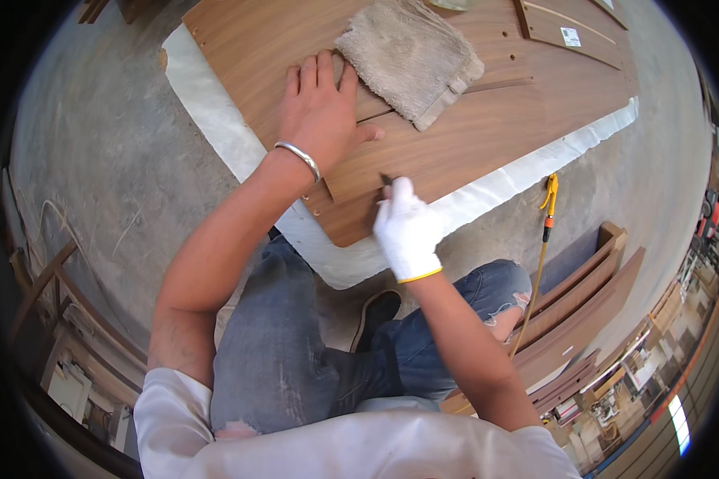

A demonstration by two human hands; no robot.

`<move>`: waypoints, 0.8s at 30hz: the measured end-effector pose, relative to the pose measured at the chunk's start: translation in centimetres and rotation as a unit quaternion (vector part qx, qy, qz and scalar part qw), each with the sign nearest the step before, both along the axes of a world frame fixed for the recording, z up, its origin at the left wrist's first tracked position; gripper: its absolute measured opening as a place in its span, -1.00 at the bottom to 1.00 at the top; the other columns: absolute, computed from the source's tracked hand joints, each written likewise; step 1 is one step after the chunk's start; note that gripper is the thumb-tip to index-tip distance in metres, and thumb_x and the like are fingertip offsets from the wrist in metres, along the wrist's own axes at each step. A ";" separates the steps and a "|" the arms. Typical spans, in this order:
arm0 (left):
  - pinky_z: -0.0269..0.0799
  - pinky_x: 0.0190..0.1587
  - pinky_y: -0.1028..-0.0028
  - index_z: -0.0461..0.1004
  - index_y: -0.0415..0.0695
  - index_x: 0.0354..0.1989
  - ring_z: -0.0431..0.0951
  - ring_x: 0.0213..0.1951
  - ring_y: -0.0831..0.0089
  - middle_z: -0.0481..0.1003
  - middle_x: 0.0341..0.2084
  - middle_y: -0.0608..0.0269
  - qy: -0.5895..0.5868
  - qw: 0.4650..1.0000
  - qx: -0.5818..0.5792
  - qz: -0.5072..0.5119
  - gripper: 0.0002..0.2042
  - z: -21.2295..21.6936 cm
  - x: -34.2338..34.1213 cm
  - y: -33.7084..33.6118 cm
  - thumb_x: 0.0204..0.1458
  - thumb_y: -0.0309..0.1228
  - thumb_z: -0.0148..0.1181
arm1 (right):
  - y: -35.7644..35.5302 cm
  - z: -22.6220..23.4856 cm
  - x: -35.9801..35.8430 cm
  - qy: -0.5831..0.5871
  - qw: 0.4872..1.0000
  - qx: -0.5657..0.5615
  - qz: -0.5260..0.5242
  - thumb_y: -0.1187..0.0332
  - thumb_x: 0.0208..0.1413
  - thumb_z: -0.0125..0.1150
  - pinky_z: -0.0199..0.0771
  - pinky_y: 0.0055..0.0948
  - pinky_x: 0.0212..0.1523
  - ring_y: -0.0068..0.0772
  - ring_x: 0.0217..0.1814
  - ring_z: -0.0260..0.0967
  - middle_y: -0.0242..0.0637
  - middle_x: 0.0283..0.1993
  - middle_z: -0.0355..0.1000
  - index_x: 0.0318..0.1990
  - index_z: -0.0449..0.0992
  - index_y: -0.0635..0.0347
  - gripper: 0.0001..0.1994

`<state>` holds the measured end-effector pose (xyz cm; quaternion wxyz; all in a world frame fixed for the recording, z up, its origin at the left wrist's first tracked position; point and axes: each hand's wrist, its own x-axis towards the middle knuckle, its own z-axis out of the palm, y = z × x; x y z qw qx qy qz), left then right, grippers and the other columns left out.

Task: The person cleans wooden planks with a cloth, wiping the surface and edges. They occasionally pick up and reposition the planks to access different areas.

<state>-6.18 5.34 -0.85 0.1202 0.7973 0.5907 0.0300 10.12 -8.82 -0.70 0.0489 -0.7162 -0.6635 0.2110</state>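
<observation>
View from above of a person crouched over a brown wood-veneer panel (471,136) that lies flat on a white sheet (216,120) spread on the concrete floor (96,144). The left hand (319,108), bare and wearing a silver bangle (299,157) at the wrist, lies palm down with fingers spread, pressing on the panel beside a narrow veneer strip (455,88) that runs away from its fingertips. Just beyond those fingertips, and touching them, rests a folded grey-beige cloth (411,56) on the same panel. The right hand (407,227), in a white glove with a yellow cuff, is closed around a small dark tool (387,180); only the tip shows above the fingers, set against the panel near its lower edge, so the kind of tool cannot be told. The two hands are near each other, the right one closer to the body. To the right of the gloved hand, on the floor, lies a yellow-and-orange hose nozzle (550,199) with its yellow hose (535,279). Farther right, more brown boards (583,295) are stacked.
</observation>
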 end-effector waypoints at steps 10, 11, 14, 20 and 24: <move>0.05 0.50 -0.06 0.36 -0.32 0.36 0.20 0.43 -0.18 0.27 0.39 -0.32 -0.018 1.000 0.013 0.006 -0.03 -0.5 -0.3 -0.3 -0.05 0.25 0.44 | 0.5 0.3 0.3 -0.039 0.999 0.022 -0.004 0.29 0.30 0.25 0.54 -0.04 -0.48 0.03 -0.57 0.55 -0.09 -0.57 0.52 -0.24 0.37 0.11 -0.82; 0.04 0.51 -0.06 0.36 -0.31 0.37 0.20 0.43 -0.18 0.26 0.39 -0.32 -0.016 1.000 0.005 0.006 -0.02 -0.4 -0.2 -0.2 -0.05 0.25 0.44 | 0.4 0.2 0.0 -0.036 0.999 0.016 -0.013 0.28 0.30 0.24 0.54 -0.03 -0.47 0.06 -0.57 0.55 -0.07 -0.58 0.52 -0.24 0.37 0.12 -0.81; 0.03 0.51 -0.06 0.36 -0.30 0.38 0.19 0.45 -0.17 0.26 0.40 -0.31 -0.008 1.000 -0.010 0.003 -0.02 -0.2 0.1 0.0 -0.05 0.26 0.44 | -0.4 0.0 -1.6 -0.026 0.999 -0.001 0.035 0.27 0.28 0.26 0.55 -0.04 -0.47 0.05 -0.58 0.55 -0.09 -0.58 0.52 -0.23 0.36 0.13 -0.79; 0.04 0.51 -0.07 0.36 -0.29 0.38 0.20 0.43 -0.17 0.26 0.39 -0.31 -0.007 1.000 0.008 0.002 -0.01 -0.5 -0.3 -0.2 -0.06 0.25 0.44 | -0.9 0.1 -2.1 -0.002 0.998 0.016 0.061 0.29 0.26 0.27 0.53 -0.04 -0.51 -0.02 -0.60 0.55 -0.12 -0.60 0.51 -0.20 0.37 0.12 -0.81; 0.03 0.51 -0.07 0.36 -0.28 0.38 0.20 0.42 -0.17 0.26 0.39 -0.31 -0.030 0.999 0.014 0.009 -0.02 -0.7 -0.5 -0.4 -0.07 0.25 0.45 | 0.5 -0.2 1.4 -0.046 0.998 0.027 -0.039 0.31 0.34 0.21 0.49 0.02 -0.49 0.13 -0.51 0.56 0.01 -0.55 0.52 -0.17 0.42 0.10 -0.88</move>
